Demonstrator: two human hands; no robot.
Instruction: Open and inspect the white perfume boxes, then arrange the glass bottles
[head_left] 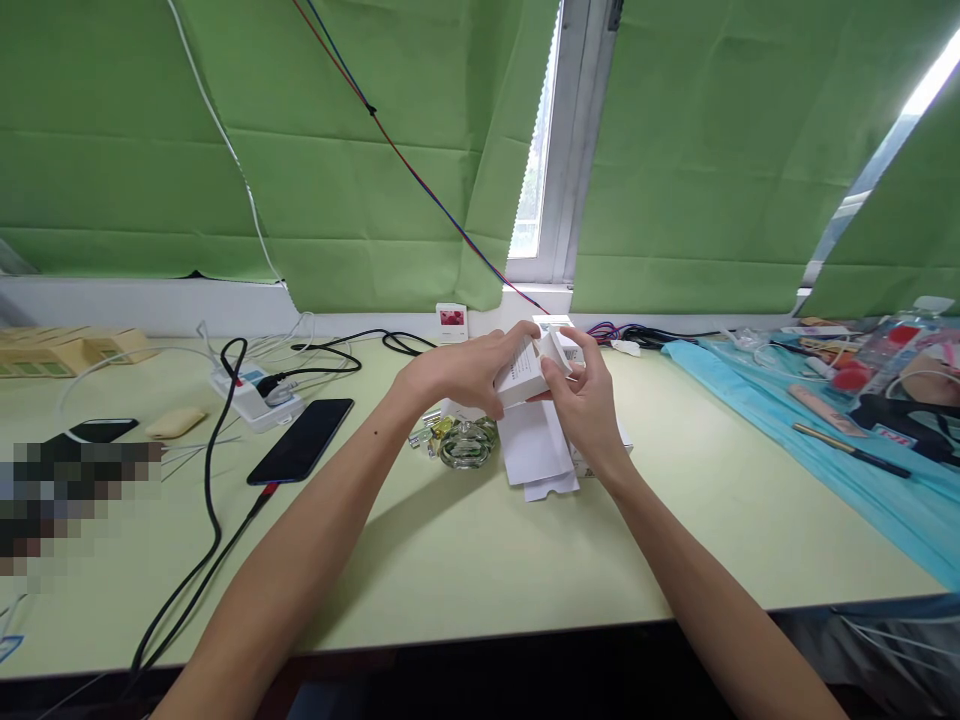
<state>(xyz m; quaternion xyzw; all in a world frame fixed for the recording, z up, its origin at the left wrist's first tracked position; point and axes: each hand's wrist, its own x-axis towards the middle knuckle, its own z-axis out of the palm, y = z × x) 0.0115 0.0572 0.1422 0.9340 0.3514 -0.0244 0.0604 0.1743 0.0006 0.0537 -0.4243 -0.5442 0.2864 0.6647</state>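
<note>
White printed cardboard box [519, 378] held above the pale-green bench [480, 570], toward its far edge. Left hand [476, 368] grips the body; right hand [587, 395] pinches near the raised white card flap [554, 350]. Possible faults: heavy thumb pressure creasing the flap; a dropped left wrist knocking the clear rounded glass object [468, 445]; a brush sliding the loose white paper pieces [534, 450] beneath.

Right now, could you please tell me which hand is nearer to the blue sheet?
Right. The right hand, at the white box, is left of the blue sheet; the left hand, on the box's other side, is farther left.
</note>
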